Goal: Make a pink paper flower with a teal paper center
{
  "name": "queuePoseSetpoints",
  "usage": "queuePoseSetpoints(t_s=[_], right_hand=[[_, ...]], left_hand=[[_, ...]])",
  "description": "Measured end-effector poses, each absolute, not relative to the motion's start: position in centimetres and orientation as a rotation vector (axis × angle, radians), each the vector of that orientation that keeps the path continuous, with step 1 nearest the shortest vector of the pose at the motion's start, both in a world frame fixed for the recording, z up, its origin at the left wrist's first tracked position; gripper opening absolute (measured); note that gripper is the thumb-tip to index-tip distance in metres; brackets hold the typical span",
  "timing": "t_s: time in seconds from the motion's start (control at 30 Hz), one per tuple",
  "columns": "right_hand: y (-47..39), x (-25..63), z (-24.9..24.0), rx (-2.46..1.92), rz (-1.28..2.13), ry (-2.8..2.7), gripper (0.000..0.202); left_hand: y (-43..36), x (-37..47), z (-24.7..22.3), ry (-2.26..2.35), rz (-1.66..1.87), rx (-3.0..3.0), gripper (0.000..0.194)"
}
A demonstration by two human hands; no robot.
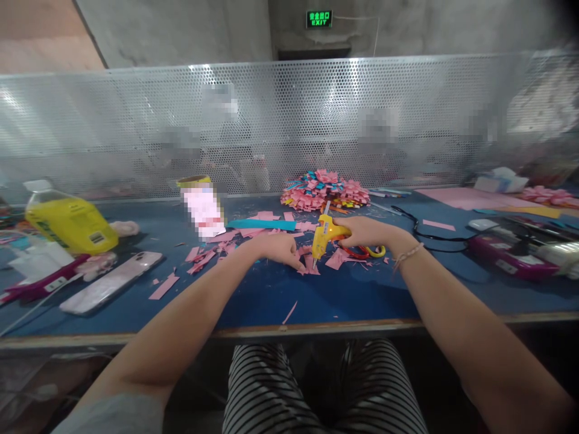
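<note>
Left forearm (199,301) slants up from the lower left, the elbow bent out to the side, and the left hand (279,248) rests low over the table (262,310), palm down with the wrist bent inward. Its fingers are curled and close together, the thumb reaching toward a small pink piece (310,260) under the glue gun's tip; the view is too blurred there to tell whether the fingers pinch that piece or only touch it.

The right arm (456,301) comes in from the lower right, a thin bracelet (408,254) at the wrist. The right hand (357,231) is closed around the handle of the yellow glue gun (322,235), which is held upright with its nozzle pointing down at the pink piece, just beside the left fingertips. A clear stick (327,207) juts from its top end.

Red-and-yellow scissors (373,252) lie just beneath and beside the right hand. Beyond the hands, a blue strip (271,225) lies across pink scraps (203,260), and a frilly pink and blue heap (323,190) sits near the perforated screen (298,120). To the left, a lit phone (203,211) leans upright, a second phone (113,282) lies flat, and a bottle of yellow liquid (72,224) is tilted over.
</note>
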State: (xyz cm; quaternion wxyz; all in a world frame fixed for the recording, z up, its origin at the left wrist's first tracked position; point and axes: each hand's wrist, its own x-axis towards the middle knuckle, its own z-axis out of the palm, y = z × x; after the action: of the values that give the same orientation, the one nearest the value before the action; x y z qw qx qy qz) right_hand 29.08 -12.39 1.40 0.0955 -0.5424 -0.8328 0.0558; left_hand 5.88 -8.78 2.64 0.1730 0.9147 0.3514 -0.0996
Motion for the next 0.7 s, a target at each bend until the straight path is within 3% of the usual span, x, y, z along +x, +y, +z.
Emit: queuePoseSetpoints(t_s=[0.2, 0.33, 0.47, 0.53, 0.7], right_hand=[[-12.1, 29.3, 1.3, -1.634, 0.221, -2.392, 0.032], [-11.7, 30.4, 1.2, -1.64, 0.285, -2.232, 0.045], [-11.1, 32.8, 0.9, -1.742, 0.187, -1.935, 0.052], [-10.5, 34.3, 0.4, -1.88, 0.064, -1.706, 0.055], [-9.2, 37.7, -1.2, -2.275, -0.102, -1.357, 0.045]], left_hand=[[-8.4, 5.8, 2.3, 0.934, -0.233, 2.601, 0.047], [-7.8, 4.7, 4.0, 0.936, -0.281, 2.445, 0.038], [-5.7, 2.3, 5.2, 1.304, 0.093, 2.441, 0.025], [-4.4, 1.1, 5.0, 1.565, 0.078, 2.506, 0.018], [-2.0, 0.0, 3.4, 1.405, -0.049, 2.458, 0.016]])
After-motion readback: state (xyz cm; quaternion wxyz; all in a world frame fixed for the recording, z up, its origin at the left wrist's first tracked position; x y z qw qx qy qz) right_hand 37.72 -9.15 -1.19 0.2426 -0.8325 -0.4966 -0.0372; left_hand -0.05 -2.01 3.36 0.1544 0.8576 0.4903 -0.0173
